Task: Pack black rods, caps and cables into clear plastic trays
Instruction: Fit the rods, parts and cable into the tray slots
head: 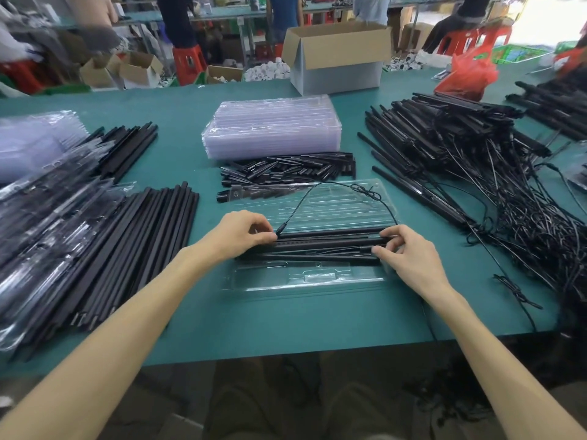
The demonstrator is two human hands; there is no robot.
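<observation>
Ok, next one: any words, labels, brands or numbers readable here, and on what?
No text is legible in this frame.
Clear tray: small round mark on its top-left strip, too small to read.
Cardboard box: visible sides plain.
Black rods: no print shows.

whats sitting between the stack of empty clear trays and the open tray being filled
A loose heap of short black caps lies between the tray stack and the open tray, seen in the head view.
</observation>
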